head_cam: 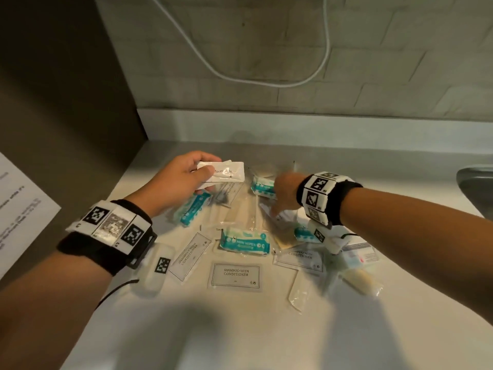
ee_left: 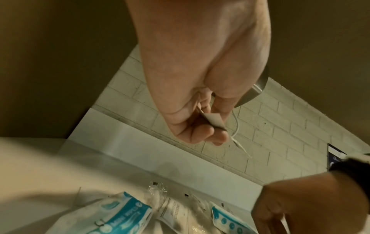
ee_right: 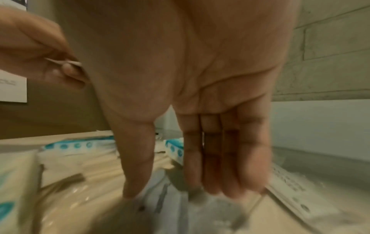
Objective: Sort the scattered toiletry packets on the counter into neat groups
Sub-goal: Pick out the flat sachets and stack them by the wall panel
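Observation:
My left hand (head_cam: 205,170) is lifted above the pile and pinches a small stack of white toothpaste packets (head_cam: 226,173); their edge (ee_left: 214,121) shows between thumb and fingers in the left wrist view. My right hand (head_cam: 277,209) reaches down into the pile, fingers (ee_right: 220,166) straight, tips touching a blurred clear packet (ee_right: 210,210). Scattered on the counter (head_cam: 240,335) lie teal mini wipes packs (head_cam: 244,243) (head_cam: 193,208) (head_cam: 262,186), shampoo sachets (head_cam: 235,275) (head_cam: 190,256) (head_cam: 300,259) and clear-wrapped items (head_cam: 242,212).
A brown side panel (head_cam: 66,116) bounds the counter on the left, with a white paper sheet (head_cam: 18,209) on it. A tiled wall with a hanging white cable (head_cam: 266,82) is behind. A sink edge (head_cam: 477,190) lies far right. Bare counter lies near me.

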Demonstrator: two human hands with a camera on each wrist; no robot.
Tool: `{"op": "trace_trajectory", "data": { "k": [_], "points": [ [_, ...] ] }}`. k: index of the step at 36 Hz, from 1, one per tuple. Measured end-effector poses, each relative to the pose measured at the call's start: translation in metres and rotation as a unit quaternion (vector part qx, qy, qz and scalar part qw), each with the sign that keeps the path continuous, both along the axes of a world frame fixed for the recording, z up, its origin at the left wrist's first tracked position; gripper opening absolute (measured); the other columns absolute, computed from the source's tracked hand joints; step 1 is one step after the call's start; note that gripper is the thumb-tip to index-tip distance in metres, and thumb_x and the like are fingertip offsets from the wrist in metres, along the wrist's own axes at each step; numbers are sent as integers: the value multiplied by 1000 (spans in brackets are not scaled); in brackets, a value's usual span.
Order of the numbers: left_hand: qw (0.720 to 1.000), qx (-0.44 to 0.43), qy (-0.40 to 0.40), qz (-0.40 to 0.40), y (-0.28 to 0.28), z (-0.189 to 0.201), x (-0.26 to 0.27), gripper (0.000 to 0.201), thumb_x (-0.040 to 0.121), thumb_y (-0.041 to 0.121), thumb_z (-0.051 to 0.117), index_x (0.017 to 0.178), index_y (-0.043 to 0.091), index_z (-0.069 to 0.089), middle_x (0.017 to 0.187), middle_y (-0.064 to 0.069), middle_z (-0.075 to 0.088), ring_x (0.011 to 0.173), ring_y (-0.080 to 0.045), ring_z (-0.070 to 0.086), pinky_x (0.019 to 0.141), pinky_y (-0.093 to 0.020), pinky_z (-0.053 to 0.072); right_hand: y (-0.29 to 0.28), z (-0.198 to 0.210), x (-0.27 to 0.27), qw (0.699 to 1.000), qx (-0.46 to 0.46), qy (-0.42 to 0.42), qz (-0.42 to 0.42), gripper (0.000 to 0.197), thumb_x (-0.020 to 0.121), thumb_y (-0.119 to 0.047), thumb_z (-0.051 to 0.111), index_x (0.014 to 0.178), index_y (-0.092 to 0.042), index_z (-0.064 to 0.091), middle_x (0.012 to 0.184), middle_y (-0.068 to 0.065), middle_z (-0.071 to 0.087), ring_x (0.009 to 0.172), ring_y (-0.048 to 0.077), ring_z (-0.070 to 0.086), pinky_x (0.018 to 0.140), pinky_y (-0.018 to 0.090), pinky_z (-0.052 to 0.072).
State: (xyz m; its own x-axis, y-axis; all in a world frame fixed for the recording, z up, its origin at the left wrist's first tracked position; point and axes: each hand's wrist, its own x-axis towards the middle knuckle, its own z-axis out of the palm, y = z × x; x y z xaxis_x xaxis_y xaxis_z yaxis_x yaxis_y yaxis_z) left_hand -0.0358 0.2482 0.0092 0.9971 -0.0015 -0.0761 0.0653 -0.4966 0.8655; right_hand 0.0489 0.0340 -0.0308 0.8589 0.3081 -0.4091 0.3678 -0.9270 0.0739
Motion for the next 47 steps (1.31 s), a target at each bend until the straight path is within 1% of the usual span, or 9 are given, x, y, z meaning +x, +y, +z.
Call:
{"op": "trace_trajectory", "data": {
  "k": [5, 13, 21, 23, 27, 32, 36, 40, 47],
  "points": [
    [1000, -1, -3, 2, 0, 3, -4, 18, 100, 26, 50, 112, 34, 62, 97, 15, 71, 89, -3, 65, 64, -21, 50, -5, -7, -11, 999, -29, 21, 11, 37, 86, -48, 63, 102, -15, 59, 95, 4, 65, 85, 22, 64, 83, 31, 55],
    [1000, -5, 3, -1, 5, -5, -11, 19, 100, 23, 52, 111, 34, 63, 104, 7, 71, 98, -9, 68, 73, -26, 55, -6, -9, -18, 998, -8, 61, 29, 30, 87, -35, 66, 111, -18, 60, 107, 2, 66, 97, 23, 63, 88, 33, 52],
    [1000, 7, 2, 5, 24, -7, -27, 20, 98, 30, 52, 110, 42, 64, 104, 6, 72, 101, -18, 69, 83, -58, 56, 21, 9, -28, 992, 106, 28, 70, 24, 84, -32, 70, 97, -20, 55, 94, -3, 57, 89, 20, 55, 84, 31, 47],
    [1000, -11, 3, 16, 29, -7, -30, 20, 99, 27, 53, 109, 39, 65, 106, 4, 72, 102, -18, 69, 85, -55, 57, 36, 18, -30, 987, 136, 14, 88, 33, 81, -41, 72, 105, -23, 59, 94, -7, 59, 91, 20, 59, 86, 35, 50],
    [999, -31, -8, 30, 38, -10, -33, 20, 99, 19, 53, 109, 32, 65, 105, 1, 72, 96, -10, 70, 85, -39, 59, 64, 21, -35, 983, 143, 40, 109, 31, 79, -39, 74, 105, -27, 62, 92, -12, 60, 85, 14, 56, 66, 22, 44],
    [999, -20, -12, 44, 48, -13, -38, 21, 100, 17, 51, 113, 27, 63, 100, 8, 70, 82, -1, 69, 58, -15, 52, 79, 5, -43, 982, 105, 123, 97, 56, 74, -41, 79, 124, -25, 60, 112, -3, 68, 93, 19, 66, 92, 35, 53],
    [999, -15, -8, 50, 56, -18, -40, 21, 100, 18, 51, 114, 29, 64, 108, 3, 72, 89, -4, 70, 69, -25, 57, 76, -1, -51, 978, 89, 159, 96, 77, 70, -43, 81, 137, -22, 49, 124, -1, 63, 105, 21, 63, 97, 37, 50],
    [998, -13, -9, 55, 57, -20, -41, 22, 99, 19, 52, 106, 36, 64, 105, 0, 72, 90, -9, 71, 84, -38, 58, 74, -7, -59, 983, 96, 123, 93, 64, 75, -38, 78, 132, -20, 54, 124, -1, 62, 109, 19, 58, 96, 31, 45],
    [999, -7, -4, 52, 50, -19, -39, 21, 99, 19, 52, 111, 32, 64, 105, 0, 71, 95, -12, 70, 83, -38, 59, 67, -7, -72, 983, 133, 71, 102, 40, 81, -28, 73, 119, -21, 62, 118, -1, 64, 105, 20, 60, 91, 31, 49]
  ]
}}
